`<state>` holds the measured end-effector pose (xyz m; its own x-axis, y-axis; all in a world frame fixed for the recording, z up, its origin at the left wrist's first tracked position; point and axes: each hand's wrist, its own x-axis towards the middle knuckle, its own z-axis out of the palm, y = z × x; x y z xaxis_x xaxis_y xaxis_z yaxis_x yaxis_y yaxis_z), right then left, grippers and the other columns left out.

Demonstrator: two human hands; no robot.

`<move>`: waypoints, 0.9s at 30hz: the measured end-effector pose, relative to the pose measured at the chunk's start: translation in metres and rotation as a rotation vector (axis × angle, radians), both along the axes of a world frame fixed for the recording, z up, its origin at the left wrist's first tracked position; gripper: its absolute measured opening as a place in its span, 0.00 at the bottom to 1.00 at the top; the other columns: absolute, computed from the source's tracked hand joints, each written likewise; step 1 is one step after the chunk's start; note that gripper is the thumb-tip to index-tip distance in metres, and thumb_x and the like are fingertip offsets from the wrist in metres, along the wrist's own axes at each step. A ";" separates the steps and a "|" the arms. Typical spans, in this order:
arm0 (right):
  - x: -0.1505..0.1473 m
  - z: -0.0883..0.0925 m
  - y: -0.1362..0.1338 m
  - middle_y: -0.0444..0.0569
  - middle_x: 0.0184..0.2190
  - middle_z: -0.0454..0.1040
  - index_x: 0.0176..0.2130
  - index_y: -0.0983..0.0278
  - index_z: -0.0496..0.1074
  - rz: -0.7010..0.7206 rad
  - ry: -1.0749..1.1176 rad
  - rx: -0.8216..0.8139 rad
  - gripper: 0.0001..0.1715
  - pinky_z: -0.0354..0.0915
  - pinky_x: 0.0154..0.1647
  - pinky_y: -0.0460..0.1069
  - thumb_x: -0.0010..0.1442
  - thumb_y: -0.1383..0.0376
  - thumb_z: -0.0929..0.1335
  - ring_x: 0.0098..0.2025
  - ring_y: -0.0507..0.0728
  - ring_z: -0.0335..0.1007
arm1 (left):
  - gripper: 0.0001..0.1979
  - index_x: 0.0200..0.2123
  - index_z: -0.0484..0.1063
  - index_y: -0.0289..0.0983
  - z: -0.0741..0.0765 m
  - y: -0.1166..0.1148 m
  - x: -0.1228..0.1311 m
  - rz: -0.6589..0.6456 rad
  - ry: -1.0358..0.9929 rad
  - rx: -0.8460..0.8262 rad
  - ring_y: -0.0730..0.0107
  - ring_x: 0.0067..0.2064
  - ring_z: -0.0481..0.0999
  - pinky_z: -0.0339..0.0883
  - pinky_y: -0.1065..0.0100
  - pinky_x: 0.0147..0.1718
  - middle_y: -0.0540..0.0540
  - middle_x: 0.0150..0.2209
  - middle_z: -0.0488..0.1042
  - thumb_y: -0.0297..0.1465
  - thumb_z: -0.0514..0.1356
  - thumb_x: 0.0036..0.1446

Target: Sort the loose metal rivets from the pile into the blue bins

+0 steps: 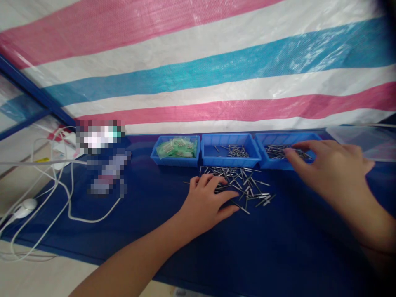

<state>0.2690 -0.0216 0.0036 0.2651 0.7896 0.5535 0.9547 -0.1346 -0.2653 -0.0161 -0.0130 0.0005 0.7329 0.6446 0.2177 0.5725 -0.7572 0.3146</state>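
Note:
A loose pile of thin metal pins (244, 185) lies on the dark blue table (278, 247). My left hand (207, 202) rests palm down on the left edge of that pile, fingers spread and touching the pins. My right hand (328, 165) reaches over the right blue bin (269, 163), which holds more pins; its fingertips are drawn together at the pins, and I cannot see whether they pinch any. The middle blue bin (230, 159) holds a few pins. The left blue bin (161, 159) holds small green plastic bags.
White cables (62, 189) loop across the left side of the table, with a white device (24, 206) at the far left. A striped pink, white and blue tarp (198, 66) hangs behind the bins. A clear plastic sheet (361, 138) lies at the right.

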 end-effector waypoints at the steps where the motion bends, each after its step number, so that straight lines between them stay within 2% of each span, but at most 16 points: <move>1: 0.001 -0.002 0.000 0.56 0.35 0.73 0.39 0.57 0.73 -0.020 -0.025 -0.006 0.15 0.59 0.37 0.64 0.57 0.51 0.66 0.46 0.76 0.66 | 0.12 0.46 0.74 0.49 -0.001 0.000 0.000 -0.006 0.018 0.006 0.56 0.56 0.63 0.53 0.52 0.49 0.47 0.54 0.70 0.42 0.58 0.61; 3: -0.007 -0.003 -0.002 0.59 0.40 0.73 0.43 0.58 0.73 -0.018 -0.044 -0.002 0.18 0.59 0.40 0.66 0.58 0.51 0.66 0.50 0.78 0.63 | 0.09 0.43 0.75 0.49 -0.002 0.000 0.001 -0.007 0.033 0.014 0.56 0.56 0.64 0.53 0.52 0.49 0.49 0.53 0.71 0.39 0.57 0.63; 5: -0.021 -0.001 -0.006 0.59 0.43 0.74 0.44 0.60 0.73 0.051 -0.041 0.023 0.18 0.59 0.44 0.67 0.60 0.53 0.64 0.50 0.75 0.64 | 0.08 0.41 0.76 0.48 -0.002 0.000 0.001 -0.006 0.032 0.023 0.58 0.54 0.65 0.53 0.53 0.48 0.50 0.51 0.72 0.37 0.56 0.64; 9: -0.053 0.005 -0.011 0.54 0.40 0.76 0.39 0.62 0.74 0.282 -0.027 0.092 0.13 0.60 0.50 0.63 0.61 0.57 0.65 0.47 0.66 0.68 | 0.08 0.41 0.75 0.44 -0.001 0.002 0.003 -0.026 0.026 0.038 0.63 0.48 0.70 0.55 0.55 0.47 0.50 0.44 0.75 0.33 0.56 0.65; 12: -0.068 0.004 -0.013 0.52 0.38 0.76 0.37 0.62 0.74 0.435 0.005 0.087 0.11 0.62 0.50 0.60 0.61 0.59 0.66 0.45 0.62 0.69 | 0.10 0.45 0.73 0.41 -0.002 0.005 0.003 -0.048 0.019 0.044 0.66 0.45 0.72 0.60 0.61 0.45 0.49 0.43 0.75 0.27 0.55 0.64; 15: -0.078 -0.001 -0.016 0.51 0.38 0.76 0.37 0.62 0.75 0.520 0.051 0.028 0.10 0.63 0.49 0.59 0.61 0.61 0.66 0.44 0.61 0.68 | 0.12 0.47 0.72 0.39 -0.004 0.008 0.002 -0.049 -0.019 0.041 0.67 0.44 0.73 0.65 0.64 0.43 0.46 0.43 0.75 0.25 0.53 0.64; 19: -0.087 -0.007 -0.021 0.51 0.39 0.76 0.39 0.62 0.75 0.610 0.112 -0.064 0.09 0.65 0.48 0.58 0.60 0.62 0.67 0.44 0.60 0.68 | 0.12 0.48 0.72 0.37 -0.006 0.010 0.002 -0.022 -0.157 0.013 0.67 0.43 0.74 0.68 0.65 0.45 0.44 0.43 0.74 0.25 0.53 0.64; 24: -0.096 -0.010 -0.025 0.49 0.41 0.76 0.43 0.60 0.74 0.720 0.273 -0.126 0.10 0.67 0.46 0.55 0.60 0.63 0.67 0.45 0.58 0.70 | 0.12 0.48 0.72 0.39 0.000 0.009 0.005 0.018 -0.467 -0.080 0.69 0.44 0.74 0.71 0.67 0.45 0.44 0.43 0.73 0.27 0.53 0.65; 27: -0.099 -0.010 -0.026 0.47 0.40 0.77 0.40 0.59 0.74 0.744 0.381 -0.157 0.08 0.68 0.44 0.53 0.63 0.64 0.65 0.43 0.56 0.71 | 0.10 0.46 0.73 0.39 0.004 0.007 0.007 0.036 -0.564 -0.145 0.69 0.44 0.75 0.71 0.67 0.44 0.45 0.42 0.74 0.27 0.55 0.64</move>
